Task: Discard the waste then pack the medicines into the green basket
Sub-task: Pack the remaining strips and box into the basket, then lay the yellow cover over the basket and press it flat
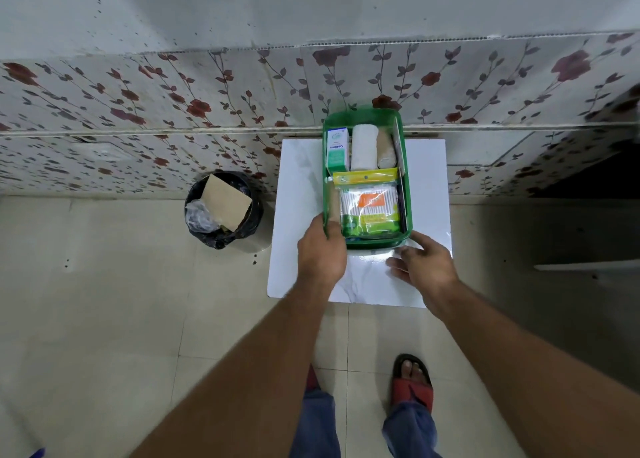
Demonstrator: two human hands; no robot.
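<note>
The green basket (407,194) stands on a small white table (301,194) against the wall. Inside it lie a green-and-white medicine box (337,149), a white bandage roll (364,147), a beige bandage roll (385,148) and a pack of cotton buds (369,204) with a yellow header. My left hand (320,250) grips the basket's near left corner, thumb over the rim. My right hand (424,263) hovers just off the near right corner with fingers spread, holding nothing.
A bin (223,210) lined with a black bag stands on the tiled floor left of the table, holding a brown cardboard piece and crumpled clear plastic. A floral-tiled wall runs behind. My feet in red sandals (412,385) are below the table.
</note>
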